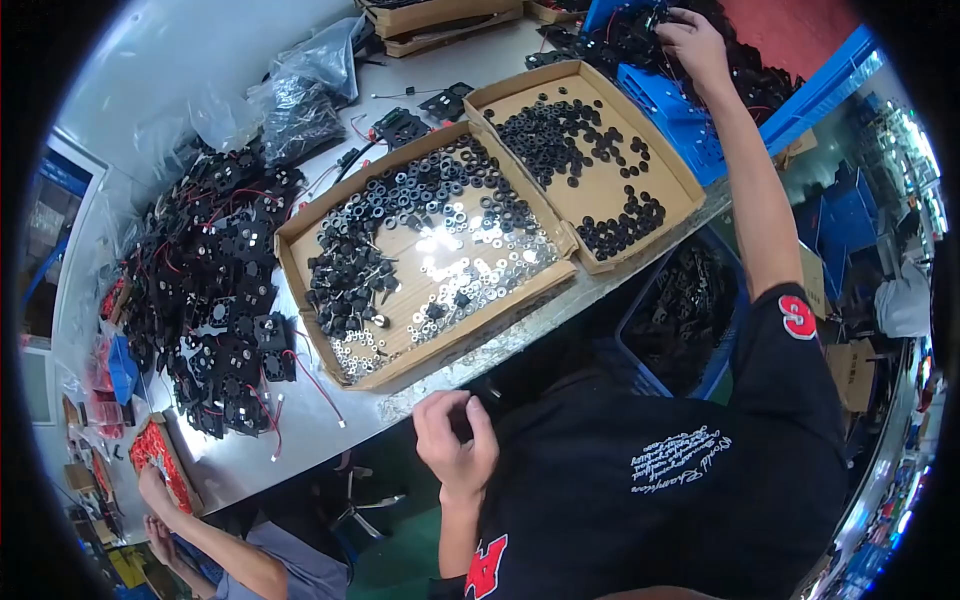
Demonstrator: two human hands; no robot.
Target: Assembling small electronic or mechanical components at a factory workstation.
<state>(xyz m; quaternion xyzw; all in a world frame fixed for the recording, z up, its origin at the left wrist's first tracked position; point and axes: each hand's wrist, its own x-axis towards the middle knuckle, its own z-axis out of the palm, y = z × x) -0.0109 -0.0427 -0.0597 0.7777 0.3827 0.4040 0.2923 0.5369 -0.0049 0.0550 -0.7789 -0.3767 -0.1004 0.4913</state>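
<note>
My left hand hovers just off the table's front edge, fingers loosely curled and thumb apart, with nothing visible in it. My right hand reaches far right into a blue plastic crate. Its fingers are closed at a black plastic part among a pile of similar wired black parts; the fingertips partly hide it. Nearest my left hand is a shallow cardboard tray with black rings, shiny metal washers and black-headed pieces. A second cardboard tray beside it holds small black rings.
Black fan-like assemblies with red wires are heaped on the left of the metal table. Plastic bags lie behind them. Below the table edge stands a blue bin of dark parts. Another person's hands are by a red-filled box at lower left.
</note>
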